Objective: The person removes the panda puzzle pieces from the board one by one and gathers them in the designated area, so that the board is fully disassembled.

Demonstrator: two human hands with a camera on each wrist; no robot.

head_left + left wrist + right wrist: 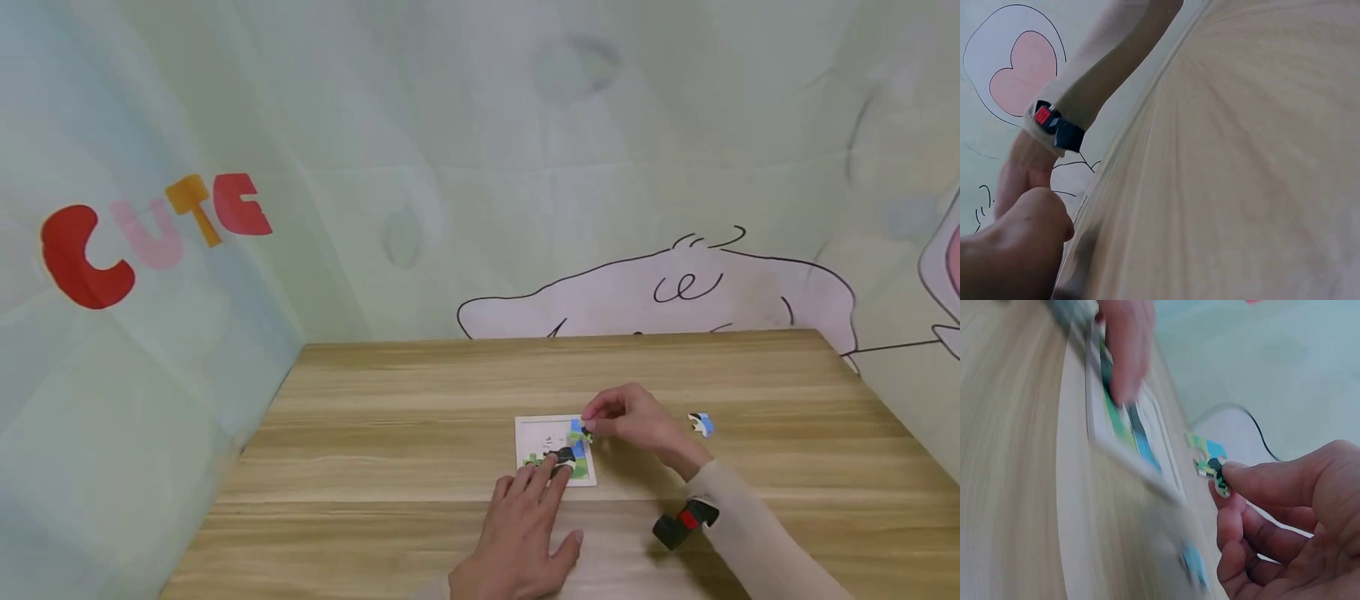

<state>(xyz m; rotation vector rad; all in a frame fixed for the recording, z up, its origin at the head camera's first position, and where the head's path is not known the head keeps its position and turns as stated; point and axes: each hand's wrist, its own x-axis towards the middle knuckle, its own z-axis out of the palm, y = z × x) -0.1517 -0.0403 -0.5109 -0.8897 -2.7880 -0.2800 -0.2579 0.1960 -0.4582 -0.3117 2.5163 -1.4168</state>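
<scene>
A square jigsaw puzzle in a white frame (528,429) lies on the table, partly filled with green, blue and black-and-white pieces. My left hand (521,529) rests its extended fingertips on the lower part of the puzzle, covering some of it. Above the frame's right edge, my right hand (633,421) pinches a small puzzle piece (1216,469) between thumb and fingertips. That piece shows green, black and light blue; whether it is one piece or two joined cannot be told. In the left wrist view, the left hand (1022,240) hides the puzzle.
A loose blue, black and cream puzzle piece (701,424) lies on the wooden table (375,450), right of the frame. A black wrist camera with a red part (686,522) sits on the right sleeve. Behind the table hangs a printed cloth (420,167).
</scene>
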